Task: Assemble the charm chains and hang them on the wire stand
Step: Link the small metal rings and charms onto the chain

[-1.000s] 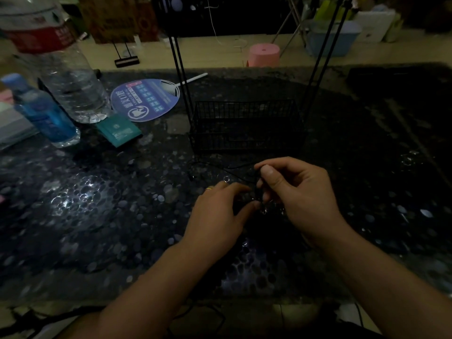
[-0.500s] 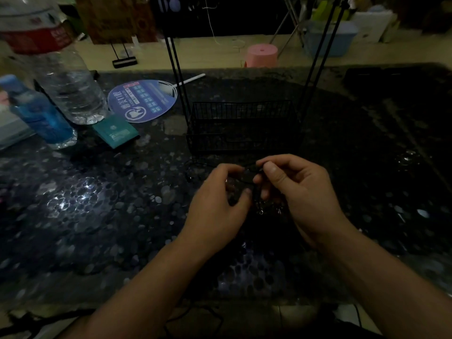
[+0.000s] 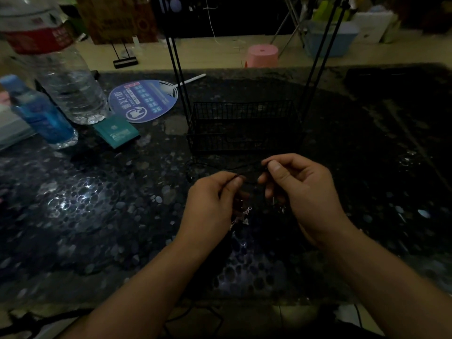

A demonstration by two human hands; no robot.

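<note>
We see the left hand and the right hand held close together just above the dark pebbled table, directly in front of the wire stand, whose basket base sits on the table with 2 pairs of thin black uprights rising out of view. Both hands pinch a thin black cord between thumb and forefinger, the cord running in a short span from one pinch to the other, and more of it seems to trail off toward the basket, though the dim light makes that hard to follow. Below the left hand's fingers hang a few small silvery charms, and another faint glint shows under the right hand; we cannot tell how they are joined to the cord. We judge the cord to be very light, limp and apt to tangle or slip, so it is best taken close to the working end, as here, with the charms left to dangle free. The charms look tiny and fiddly, with clasps that likely need fingertip pressure, not force. Nothing visible hangs on the stand yet, so we take assembly to be the step in hand.
</note>
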